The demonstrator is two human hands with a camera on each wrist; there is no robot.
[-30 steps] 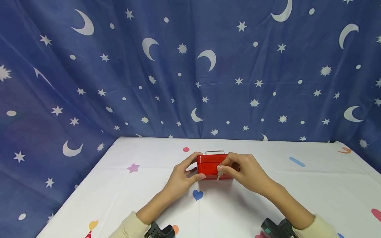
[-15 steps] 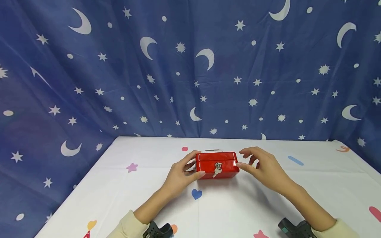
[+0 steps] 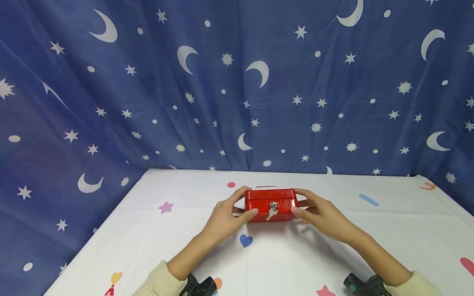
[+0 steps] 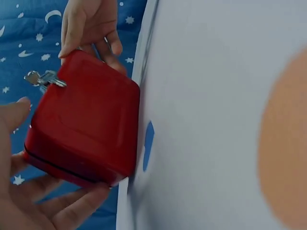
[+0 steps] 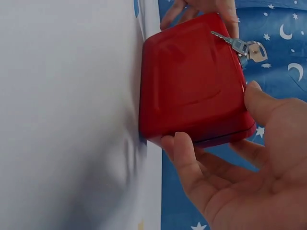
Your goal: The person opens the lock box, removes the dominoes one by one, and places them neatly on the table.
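Note:
A small red metal cash box [image 3: 255, 206] sits at the middle of the table, its lid down. A key [image 3: 272, 213] stands in the lock on its front, with a second key hanging from the ring. My left hand [image 3: 225, 213] holds the box's left end, thumb on the front and fingers along the side. At the right end, my right hand [image 3: 326, 214] grips with its thumb at the front corner and fingers at the side. The right wrist view shows the box's red surface [image 5: 192, 72] close up, with the keys [image 5: 244, 47] beyond its edge.
The white table cover [image 3: 370, 242] has printed shapes, among them a blue heart [image 3: 246, 240] in front of the box. A wire handle [image 3: 266, 187] rises from the lid. Behind the table hangs a blue curtain [image 3: 207, 135] with moons and stars.
My right hand has let go of the key, moved right, and come to the box's right end. My left hand has stayed on the left end.

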